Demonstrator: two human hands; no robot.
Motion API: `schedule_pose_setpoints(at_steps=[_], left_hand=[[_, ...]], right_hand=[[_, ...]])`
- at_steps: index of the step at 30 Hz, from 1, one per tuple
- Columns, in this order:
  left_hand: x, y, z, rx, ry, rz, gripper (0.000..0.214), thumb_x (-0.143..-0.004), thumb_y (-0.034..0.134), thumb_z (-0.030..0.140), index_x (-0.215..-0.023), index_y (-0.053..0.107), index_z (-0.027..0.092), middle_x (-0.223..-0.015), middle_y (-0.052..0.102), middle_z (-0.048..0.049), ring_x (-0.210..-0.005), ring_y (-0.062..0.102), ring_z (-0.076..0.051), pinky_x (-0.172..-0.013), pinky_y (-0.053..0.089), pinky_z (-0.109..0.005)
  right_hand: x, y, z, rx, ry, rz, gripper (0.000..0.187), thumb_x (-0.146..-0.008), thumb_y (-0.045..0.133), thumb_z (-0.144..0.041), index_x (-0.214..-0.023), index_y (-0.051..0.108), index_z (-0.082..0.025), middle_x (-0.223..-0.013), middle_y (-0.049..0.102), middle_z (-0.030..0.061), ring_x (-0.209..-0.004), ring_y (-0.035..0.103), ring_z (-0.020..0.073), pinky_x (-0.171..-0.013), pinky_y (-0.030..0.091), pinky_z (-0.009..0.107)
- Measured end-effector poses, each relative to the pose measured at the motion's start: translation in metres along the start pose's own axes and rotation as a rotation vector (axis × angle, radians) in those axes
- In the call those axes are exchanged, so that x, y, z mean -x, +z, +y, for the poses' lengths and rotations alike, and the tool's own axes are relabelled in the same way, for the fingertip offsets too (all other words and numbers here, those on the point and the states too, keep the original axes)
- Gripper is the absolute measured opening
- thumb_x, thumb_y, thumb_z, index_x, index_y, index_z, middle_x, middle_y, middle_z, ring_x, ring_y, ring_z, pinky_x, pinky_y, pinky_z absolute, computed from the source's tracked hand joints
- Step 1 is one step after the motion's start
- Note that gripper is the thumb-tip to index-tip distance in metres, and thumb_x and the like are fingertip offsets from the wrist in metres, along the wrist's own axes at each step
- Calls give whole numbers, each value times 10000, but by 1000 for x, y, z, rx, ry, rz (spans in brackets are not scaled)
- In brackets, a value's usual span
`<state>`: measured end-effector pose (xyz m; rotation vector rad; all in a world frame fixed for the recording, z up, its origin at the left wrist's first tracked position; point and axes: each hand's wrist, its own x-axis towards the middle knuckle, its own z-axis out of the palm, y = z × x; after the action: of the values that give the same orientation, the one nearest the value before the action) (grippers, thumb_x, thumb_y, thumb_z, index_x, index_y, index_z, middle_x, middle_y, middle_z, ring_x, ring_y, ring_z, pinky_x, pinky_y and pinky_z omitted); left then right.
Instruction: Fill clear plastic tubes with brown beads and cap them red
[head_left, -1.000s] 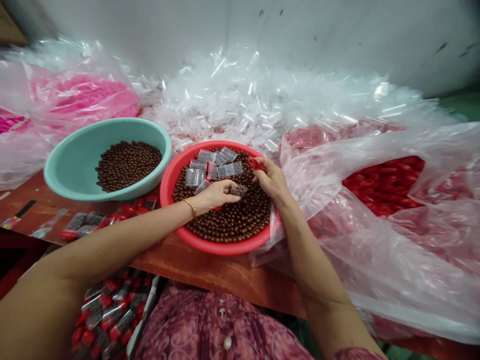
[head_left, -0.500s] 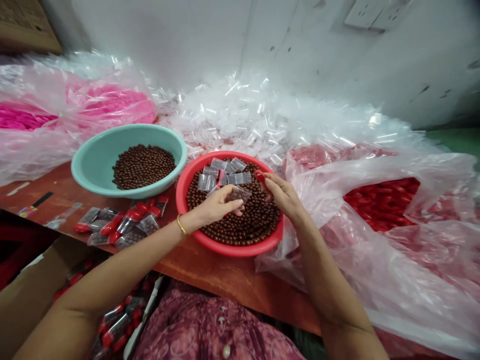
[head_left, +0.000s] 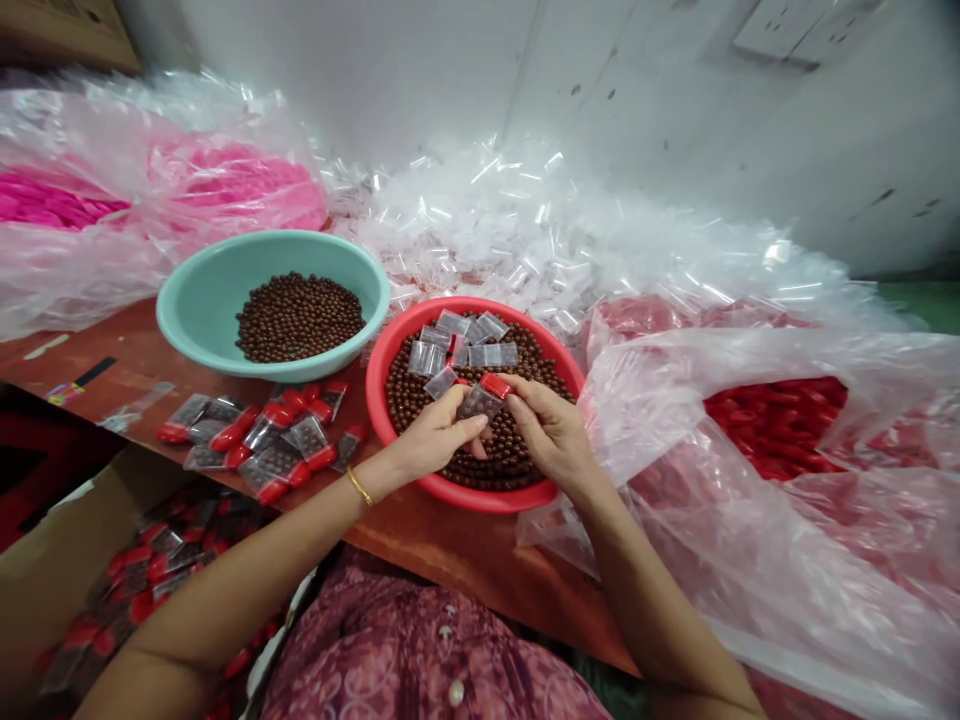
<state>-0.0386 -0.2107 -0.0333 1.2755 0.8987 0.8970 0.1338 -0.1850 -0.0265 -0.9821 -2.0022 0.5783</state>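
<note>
Now L hand [head_left: 433, 436] & R hand [head_left: 551, 432] both hold red-capped bead bag [head_left: 480, 403].

Teal plastic basin [head_left: 196, 312] held brown beads on wooden bench [head_left: 469, 558]; pink-filled plastic sack [head_left: 225, 185] and loose clear bags [head_left: 517, 225] heaped against white wall [head_left: 360, 70]

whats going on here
A person is holding a small clear packet with a red end between their left hand and right hand, over a red basin of brown beads with small clear bags lying on top. A teal basin of similar beads sits beside it, and more red-ended packets lie on the wooden table.
</note>
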Motion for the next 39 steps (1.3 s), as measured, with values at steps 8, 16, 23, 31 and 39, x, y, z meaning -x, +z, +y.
schedule_pose_setpoints(at_steps=[8, 16, 23, 31, 39], left_hand=[[-1, 2, -7, -69, 18, 51, 162, -850, 476, 322, -875, 422, 171, -698, 482, 53, -509, 473, -49, -519, 402, -199], [2, 3, -8, -260, 63, 181, 213, -782, 577, 317, -894, 523, 144, -786, 577, -4, -692, 528, -112, -630, 443, -238], [1, 3, -2, -400, 13, 112, 252, -672, 662, 372, -752, 565, 154, -689, 568, 23, -646, 504, -120, -583, 387, -229], [6, 12, 14, -863, -93, 81, 158, -630, 584, 279, -729, 613, 160, -609, 607, -15, -538, 528, -159, -518, 364, -261], [11, 15, 10, -1080, -34, 12, 257, -691, 523, 273, -875, 644, 139, -807, 714, -107, -739, 673, -266, -671, 506, -348]], right_hand=[[4, 0, -5, 169, -153, 36, 333, -897, 454, -202, -1185, 618, -224, -815, 656, 55, -689, 608, 137, -646, 508, 268], [13, 5, -7, 112, -106, -45, 354, -901, 439, -214, -1212, 603, -253, -809, 673, 46, -669, 624, 144, -600, 516, 269], [15, -10, -12, 89, -74, -129, 284, -896, 450, -283, -997, 706, -212, -674, 652, 28, -582, 605, 141, -559, 492, 261], [-26, 25, -9, -464, 463, -7, 627, -907, 155, -586, -1082, 609, -191, -845, 638, 48, -635, 584, 134, -599, 506, 276], [-21, 31, -17, -501, 510, -315, 677, -880, 218, -651, -1387, 408, -244, -1349, 507, 47, -1287, 430, 183, -1130, 250, 387]])
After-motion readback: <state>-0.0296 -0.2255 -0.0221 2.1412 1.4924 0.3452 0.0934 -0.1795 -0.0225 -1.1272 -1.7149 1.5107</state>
